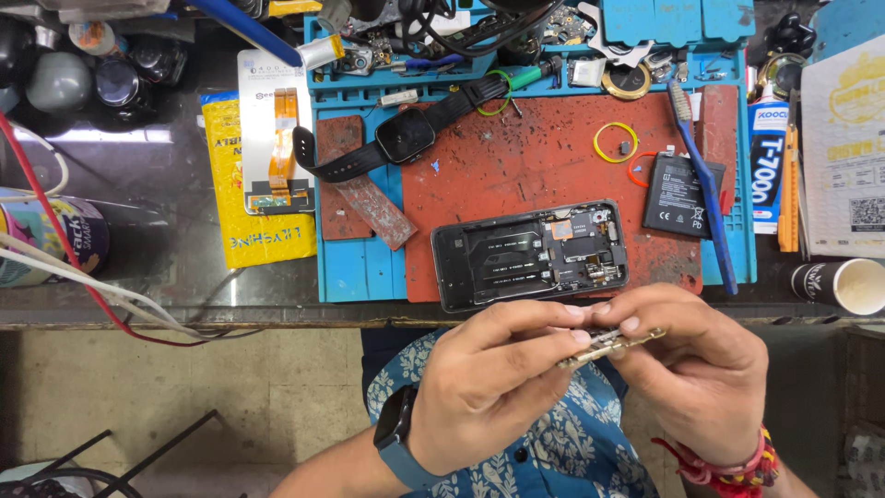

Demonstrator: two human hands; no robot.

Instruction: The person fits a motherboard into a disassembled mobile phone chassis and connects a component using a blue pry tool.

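Note:
My left hand and my right hand meet in front of the bench edge, both pinching a small thin gold-coloured circuit board between fingertips. Just beyond them an opened black phone lies back-side up on a worn red mat, its inner parts exposed and battery bay empty. A black phone battery rests to the right of it on the mat. A dark watch sits on my left wrist, red threads on my right.
A blue work mat carries a black smartwatch, a blue-handled brush, yellow and orange rubber rings and small parts. A yellow packet, glue tube, paper cup and red and white wires surround it.

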